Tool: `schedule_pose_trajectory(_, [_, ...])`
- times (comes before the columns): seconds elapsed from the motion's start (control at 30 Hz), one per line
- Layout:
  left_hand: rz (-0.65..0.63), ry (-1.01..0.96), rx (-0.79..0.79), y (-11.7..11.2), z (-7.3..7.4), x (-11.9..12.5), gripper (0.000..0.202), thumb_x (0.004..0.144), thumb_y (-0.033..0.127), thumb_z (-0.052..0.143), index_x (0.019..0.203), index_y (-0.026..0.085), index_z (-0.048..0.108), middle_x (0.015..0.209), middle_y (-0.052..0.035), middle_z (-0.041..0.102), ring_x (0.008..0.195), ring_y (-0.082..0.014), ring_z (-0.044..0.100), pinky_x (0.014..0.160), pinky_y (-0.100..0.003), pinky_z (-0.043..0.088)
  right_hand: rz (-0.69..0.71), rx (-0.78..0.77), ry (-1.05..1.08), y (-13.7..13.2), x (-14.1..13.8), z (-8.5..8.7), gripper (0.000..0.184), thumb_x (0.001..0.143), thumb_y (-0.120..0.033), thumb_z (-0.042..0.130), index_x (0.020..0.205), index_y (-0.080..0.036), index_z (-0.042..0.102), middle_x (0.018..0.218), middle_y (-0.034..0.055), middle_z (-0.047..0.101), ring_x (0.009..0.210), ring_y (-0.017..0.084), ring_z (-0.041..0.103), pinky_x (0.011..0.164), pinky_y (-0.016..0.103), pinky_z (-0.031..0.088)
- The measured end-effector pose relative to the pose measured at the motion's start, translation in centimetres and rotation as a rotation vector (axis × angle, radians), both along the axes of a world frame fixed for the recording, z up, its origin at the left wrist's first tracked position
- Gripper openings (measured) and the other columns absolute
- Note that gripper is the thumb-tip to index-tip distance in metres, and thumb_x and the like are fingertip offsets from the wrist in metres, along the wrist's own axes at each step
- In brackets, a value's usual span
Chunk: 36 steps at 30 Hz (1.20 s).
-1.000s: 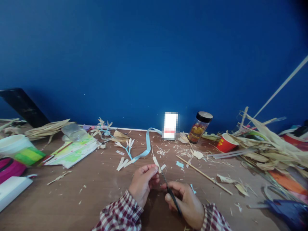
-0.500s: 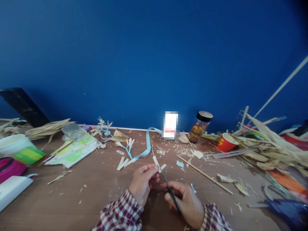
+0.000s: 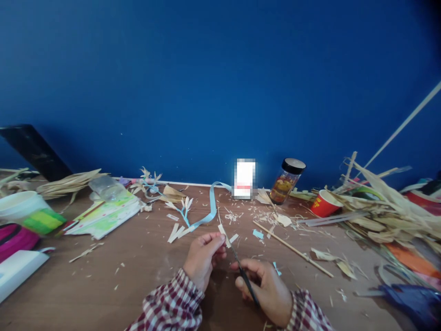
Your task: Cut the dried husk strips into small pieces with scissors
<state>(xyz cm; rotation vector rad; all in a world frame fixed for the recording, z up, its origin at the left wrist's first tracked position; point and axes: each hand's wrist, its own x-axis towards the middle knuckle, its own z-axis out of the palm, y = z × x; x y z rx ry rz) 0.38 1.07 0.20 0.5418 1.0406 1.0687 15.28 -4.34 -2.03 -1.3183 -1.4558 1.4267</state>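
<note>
Between its thumb and fingers, my left hand (image 3: 206, 253) pinches a small pale strip (image 3: 222, 229) that looks like corn husk. My right hand (image 3: 267, 287) is closed round the black handles of a pair of scissors (image 3: 246, 276). The thin blades point up and left, meeting the strip's right edge close to my left fingertips. Whether the blades are apart is too small to tell. Just beyond my left hand lie cut pale strips (image 3: 174, 233), a small husk flower on blue stems (image 3: 186, 211) and a curled light blue ribbon (image 3: 212, 207).
A thin stick (image 3: 292, 248) lies right of centre among shavings. Behind stand a black-lidded jar (image 3: 285, 184) and a red paper cup (image 3: 325, 204). Husks (image 3: 389, 214) and a blue glue gun (image 3: 409, 299) are at right. A painted sheet (image 3: 106, 216) and white-green cup (image 3: 31, 211) lie left.
My left hand and the strip have shifted very slightly left. The scissors and my right hand are nearly where they were.
</note>
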Motion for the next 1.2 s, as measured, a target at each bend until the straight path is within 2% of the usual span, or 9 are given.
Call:
schedule_pose_trajectory(0.37, [-0.048, 0.018, 0.001, -0.53, -0.15, 0.72, 0.020, 0.056, 0.027, 0.070, 0.064, 0.011, 0.062, 0.048, 0.0022, 0.056, 0.043, -0.0060, 0.048, 0.046, -0.019, 0.042, 0.022, 0.012, 0.038, -0.01, 0.08, 0.55, 0.033, 0.073, -0.036, 0.059, 0.095, -0.012, 0.058, 0.052, -0.0030, 0.052, 0.045, 0.008, 0.045, 0.044, 0.018, 0.034])
schedule_pose_trajectory(1.2, [-0.021, -0.021, -0.030, -0.50, -0.14, 0.48, 0.016, 0.056, 0.023, 0.071, 0.064, 0.012, 0.061, 0.051, 0.0022, 0.056, 0.044, -0.0059, 0.049, 0.045, -0.017, 0.044, -0.005, 0.014, -0.001, 0.08, -0.03, 0.30, 0.033, 0.072, -0.038, 0.058, 0.095, -0.013, 0.060, 0.049, -0.0041, 0.050, 0.044, 0.008, 0.045, 0.044, 0.018, 0.036])
